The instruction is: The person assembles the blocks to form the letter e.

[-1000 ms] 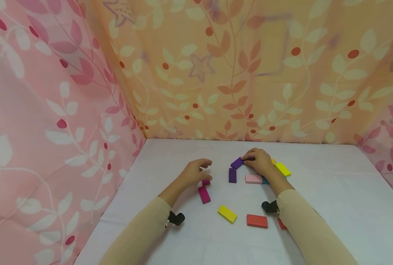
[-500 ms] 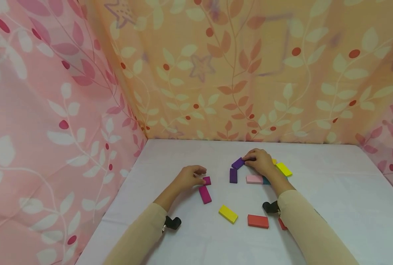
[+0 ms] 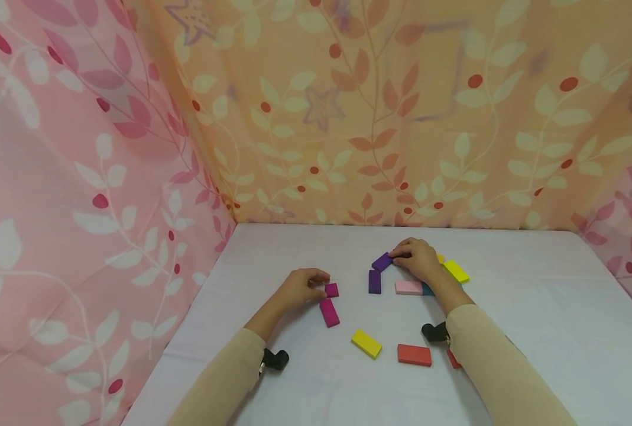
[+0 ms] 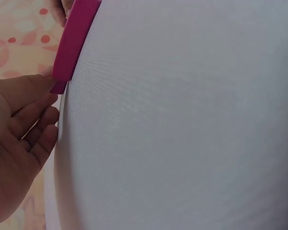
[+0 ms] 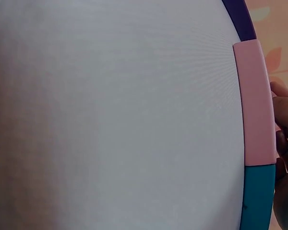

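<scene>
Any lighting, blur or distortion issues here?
Head: soft light, no harsh glare. Left wrist: white tabletop bows at its edge, rippled patterning beside the long magenta block. Right wrist: blurry darkness at left; pink block and teal block follow a curved line.

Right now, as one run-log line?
left hand: at small magenta block; right hand: at farther purple block; pink block: against teal block

Left of the dark purple rectangular block, a gap of white-covered desk offers passage, ending at the magenta rectangular blocks and left hand. In front of it, room reaches down to a yellow rectangular block. Behind it, a tilted violet rectangular block bars the way; to its right, a pale pink rectangular block and, farther back, the right hand obstruct.
</scene>
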`<state>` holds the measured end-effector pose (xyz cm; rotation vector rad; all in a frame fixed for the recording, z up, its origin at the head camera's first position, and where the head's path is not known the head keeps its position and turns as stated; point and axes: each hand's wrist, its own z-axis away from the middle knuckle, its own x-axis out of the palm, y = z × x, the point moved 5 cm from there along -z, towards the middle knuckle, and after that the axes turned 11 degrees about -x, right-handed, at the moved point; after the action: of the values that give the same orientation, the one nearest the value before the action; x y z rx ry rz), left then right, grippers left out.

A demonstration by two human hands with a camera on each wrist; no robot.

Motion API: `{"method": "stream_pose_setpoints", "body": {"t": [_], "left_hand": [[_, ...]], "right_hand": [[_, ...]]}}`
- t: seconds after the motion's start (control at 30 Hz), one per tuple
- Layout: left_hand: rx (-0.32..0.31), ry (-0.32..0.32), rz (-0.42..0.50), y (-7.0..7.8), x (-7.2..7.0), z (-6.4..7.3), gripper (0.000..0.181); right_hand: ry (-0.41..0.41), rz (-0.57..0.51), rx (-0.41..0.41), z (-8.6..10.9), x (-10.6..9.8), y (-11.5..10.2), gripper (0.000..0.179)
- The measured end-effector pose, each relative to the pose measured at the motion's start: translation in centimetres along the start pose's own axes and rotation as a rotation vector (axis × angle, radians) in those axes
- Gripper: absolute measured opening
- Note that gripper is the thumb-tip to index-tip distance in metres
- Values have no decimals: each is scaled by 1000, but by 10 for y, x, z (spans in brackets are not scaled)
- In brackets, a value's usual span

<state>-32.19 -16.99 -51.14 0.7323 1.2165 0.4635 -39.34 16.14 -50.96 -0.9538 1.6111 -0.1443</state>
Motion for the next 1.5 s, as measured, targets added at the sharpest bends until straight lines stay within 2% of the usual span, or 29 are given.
{"method": "stream_pose_setpoints", "body": {"t": [0.33, 0.47, 0.6, 0.8, 0.97, 1.13, 1.4, 1.5], "left_hand": [[5, 16, -27, 4, 4, 2, 37], [-13, 20, -32, 5, 3, 4, 35], [-38, 19, -26, 6, 3, 4, 34], [-35, 19, -1, 11, 1, 3, 34], [-30, 15, 7, 21, 2, -1, 31], [-7, 10, -6, 38, 5, -6, 31], [5, -10, -15, 59, 17, -13, 34], [32, -12, -19, 65, 21, -15, 34]], "right_hand": [[6, -2, 3, 2, 0, -2, 17], [9, 0, -4, 1, 0, -3, 18], [12, -2, -4, 1, 0, -3, 18], [17, 2, -15, 0, 0, -3, 18], [-4, 1, 4, -1, -1, -3, 18], [-13, 17, 1, -2, -3, -7, 19], [-7, 53, -21, -1, -4, -10, 19], [-25, 44, -10, -1, -4, -11, 20]]}}
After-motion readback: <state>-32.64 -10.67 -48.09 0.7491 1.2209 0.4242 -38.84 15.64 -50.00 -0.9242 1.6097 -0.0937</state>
